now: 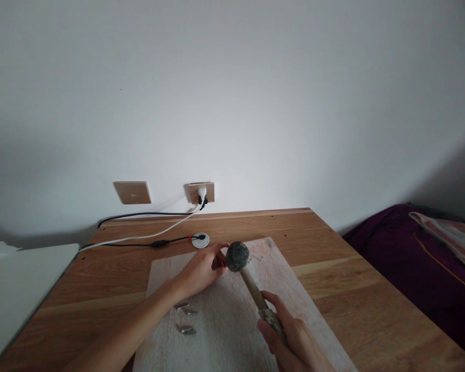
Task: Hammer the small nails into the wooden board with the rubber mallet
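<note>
My right hand (289,336) is wrapped round the lower handle of a mallet (252,287) with a dark rounded head and a pale shaft. The mallet is tilted, its head up and to the left over a whitish board (225,330). Just left of the head, my left hand (203,268) has its fingertips drawn together near the board; what they hold, if anything, is hidden behind the mallet head. Small shiny metal pieces (186,329) lie on the board beside my left forearm. Beyond the mallet head lie thin nail-like pieces (259,257).
The board rests on a wooden tabletop (333,279) against a wall. Black and white cables (158,235) run along the back left, past a round cable grommet (200,239), up to a wall socket (201,192). A white object (31,289) stands left; purple cloth (403,253) lies right.
</note>
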A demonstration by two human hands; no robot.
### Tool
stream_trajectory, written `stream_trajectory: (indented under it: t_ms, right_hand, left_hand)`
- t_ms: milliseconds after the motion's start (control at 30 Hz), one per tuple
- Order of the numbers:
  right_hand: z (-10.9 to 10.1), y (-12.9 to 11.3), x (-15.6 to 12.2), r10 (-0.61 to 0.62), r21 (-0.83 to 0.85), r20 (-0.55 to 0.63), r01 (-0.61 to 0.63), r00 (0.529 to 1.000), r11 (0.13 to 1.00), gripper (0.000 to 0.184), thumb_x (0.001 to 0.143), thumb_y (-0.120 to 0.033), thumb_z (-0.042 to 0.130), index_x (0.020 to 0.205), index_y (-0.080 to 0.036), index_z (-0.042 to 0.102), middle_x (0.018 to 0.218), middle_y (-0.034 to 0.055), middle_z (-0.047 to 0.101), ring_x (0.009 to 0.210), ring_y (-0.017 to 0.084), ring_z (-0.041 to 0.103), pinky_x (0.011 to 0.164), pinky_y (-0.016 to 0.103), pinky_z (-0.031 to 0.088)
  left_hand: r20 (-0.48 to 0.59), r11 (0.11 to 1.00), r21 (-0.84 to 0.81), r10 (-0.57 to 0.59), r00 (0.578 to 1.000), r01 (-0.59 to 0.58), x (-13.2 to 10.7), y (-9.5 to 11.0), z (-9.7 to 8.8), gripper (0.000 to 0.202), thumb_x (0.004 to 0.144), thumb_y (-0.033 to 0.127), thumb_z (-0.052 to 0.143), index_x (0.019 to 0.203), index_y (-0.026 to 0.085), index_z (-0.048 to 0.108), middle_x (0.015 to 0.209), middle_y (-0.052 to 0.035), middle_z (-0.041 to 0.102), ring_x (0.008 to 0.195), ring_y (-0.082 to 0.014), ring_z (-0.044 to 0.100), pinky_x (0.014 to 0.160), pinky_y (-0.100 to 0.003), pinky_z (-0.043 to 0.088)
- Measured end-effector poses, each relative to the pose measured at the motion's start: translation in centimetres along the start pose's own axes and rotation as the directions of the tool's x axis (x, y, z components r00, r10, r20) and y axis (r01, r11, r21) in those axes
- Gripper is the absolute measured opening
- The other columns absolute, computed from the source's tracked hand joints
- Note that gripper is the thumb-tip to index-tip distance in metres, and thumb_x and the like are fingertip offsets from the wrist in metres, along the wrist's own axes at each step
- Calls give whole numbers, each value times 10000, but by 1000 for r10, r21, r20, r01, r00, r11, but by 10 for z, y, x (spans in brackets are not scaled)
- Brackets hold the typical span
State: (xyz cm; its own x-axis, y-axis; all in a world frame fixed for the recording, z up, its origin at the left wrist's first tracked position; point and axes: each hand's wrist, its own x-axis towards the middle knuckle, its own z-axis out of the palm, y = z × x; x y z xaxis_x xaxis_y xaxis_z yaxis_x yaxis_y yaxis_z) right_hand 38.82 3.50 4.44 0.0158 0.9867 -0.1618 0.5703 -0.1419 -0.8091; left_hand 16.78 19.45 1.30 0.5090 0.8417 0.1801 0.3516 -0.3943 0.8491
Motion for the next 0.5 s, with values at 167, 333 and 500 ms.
stream_trajectory:
  t_ms: [167,333,500]
  right_hand:
    - [3,5,3,13,14,32,-14,999,1000,592,1001,-567,391,1431,-190,545,643,-59,562,558,185,581,623,304,415]
    - [5,8,3,-11,3,50,11,999,1000,577,1011,-540,377,1411,-152,528,618,-73,513,604,186,584,643,300,395]
    - [8,8,3,23,-4,47,-22,999,1000,585,1008,-547,396,1416,-150,534,620,-76,518,524,169,531,573,287,394]
  left_hand:
    - [12,1000,22,-7,1000,7,0,0,0,470,815,89,639,1273,182,686,905,-39,756,812,-203,707,792,-297,530]
    - [16,999,35,-11,1000,11,0,0,-1,522,781,52,637,1284,185,687,906,-35,762,825,-204,709,810,-296,528]
    - [22,999,22,-31,999,30,1,0,0,551,769,46,645,1300,186,674,919,-34,771,825,-202,709,827,-306,532]
